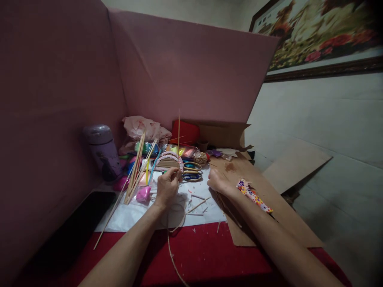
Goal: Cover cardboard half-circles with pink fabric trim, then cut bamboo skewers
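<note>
My left hand (167,185) is closed in a pinch around a thin wooden stick (178,139), which stands upright above the fingers. Just behind it is an arch-shaped cardboard piece (167,163) with a pale pink rim. Scissors with gold-coloured handles (193,166) lie beyond, between the two hands. My right hand (218,181) is closed at the left edge of a cardboard sheet (287,223); whatever its fingers hold is hidden. A length of twine (170,251) loops below my left hand and trails over the red cloth. Short cut stick pieces (199,205) lie between my forearms.
Left of my hands are a bundle of wooden sticks (136,171), several bright clay packets (143,194), and a purple bottle (102,151). A dark flat object (74,227) lies at far left. Flower-patterned material (254,195) rests beside my right forearm. Pink panels (191,71) rise behind.
</note>
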Available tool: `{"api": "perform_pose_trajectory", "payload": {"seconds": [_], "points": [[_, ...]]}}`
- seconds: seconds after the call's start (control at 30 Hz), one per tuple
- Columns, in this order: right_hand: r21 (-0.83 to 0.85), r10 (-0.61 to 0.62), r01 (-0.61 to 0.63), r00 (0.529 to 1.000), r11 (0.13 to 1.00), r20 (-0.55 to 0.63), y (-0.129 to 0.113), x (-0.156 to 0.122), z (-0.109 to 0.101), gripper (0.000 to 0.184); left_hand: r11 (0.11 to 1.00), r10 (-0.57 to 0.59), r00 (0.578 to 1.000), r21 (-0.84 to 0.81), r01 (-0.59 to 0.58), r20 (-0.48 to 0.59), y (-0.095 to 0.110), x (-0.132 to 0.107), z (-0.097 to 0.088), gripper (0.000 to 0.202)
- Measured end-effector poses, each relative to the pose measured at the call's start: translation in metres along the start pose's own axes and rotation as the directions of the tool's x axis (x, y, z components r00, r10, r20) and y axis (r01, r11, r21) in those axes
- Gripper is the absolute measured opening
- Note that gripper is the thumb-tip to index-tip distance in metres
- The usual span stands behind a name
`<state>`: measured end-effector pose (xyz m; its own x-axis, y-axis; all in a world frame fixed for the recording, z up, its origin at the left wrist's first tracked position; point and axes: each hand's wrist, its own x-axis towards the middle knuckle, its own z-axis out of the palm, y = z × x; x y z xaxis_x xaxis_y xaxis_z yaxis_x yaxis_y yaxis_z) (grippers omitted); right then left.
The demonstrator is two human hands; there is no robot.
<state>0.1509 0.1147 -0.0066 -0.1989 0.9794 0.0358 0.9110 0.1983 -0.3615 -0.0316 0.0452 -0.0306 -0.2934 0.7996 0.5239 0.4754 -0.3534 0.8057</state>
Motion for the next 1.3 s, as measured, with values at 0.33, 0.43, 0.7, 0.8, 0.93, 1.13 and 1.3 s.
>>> {"api": "perform_pose_trajectory", "payload": {"seconds": [0.33,0.43,0.7,0.8,0.93,1.13,1.3], "points": [[0.392,-0.001,0.041,0.995,0.919,-0.101,0.012,0.007,-0.023,0.014,0.999,-0.018,1.000,-0.034,0.018,0.005,0.000,0.000,0.000,0.018],[0.508,-0.026,0.108,0.986,0.855,-0.165,0.002,0.001,-0.050,0.016,0.998,-0.022,1.000,-0.056,0.022,0.003,0.001,0.000,0.000,0.018],[0.609,-0.250,0.566,0.813,0.556,-0.526,-0.036,-0.020,-0.054,0.017,0.984,-0.023,1.000,-0.174,0.026,0.018,-0.002,0.002,0.000,0.020],[0.519,-0.311,0.623,0.764,0.586,-0.566,-0.043,-0.023,-0.034,0.015,0.977,-0.020,0.999,-0.210,0.030,0.049,-0.003,0.002,0.002,0.020],[0.565,-0.308,0.659,0.742,0.497,-0.595,-0.046,-0.022,-0.018,0.013,0.972,-0.019,0.995,-0.232,0.043,0.103,-0.003,0.001,0.005,0.017],[0.662,-0.264,0.618,0.784,0.424,-0.562,-0.050,-0.025,0.002,0.012,0.970,-0.040,0.991,-0.234,0.069,0.126,-0.002,-0.001,0.005,0.019],[0.696,-0.340,0.505,0.862,0.511,-0.375,-0.046,-0.028,0.031,0.010,0.978,-0.029,0.993,-0.200,0.053,0.118,-0.001,-0.002,0.003,0.014]]}}
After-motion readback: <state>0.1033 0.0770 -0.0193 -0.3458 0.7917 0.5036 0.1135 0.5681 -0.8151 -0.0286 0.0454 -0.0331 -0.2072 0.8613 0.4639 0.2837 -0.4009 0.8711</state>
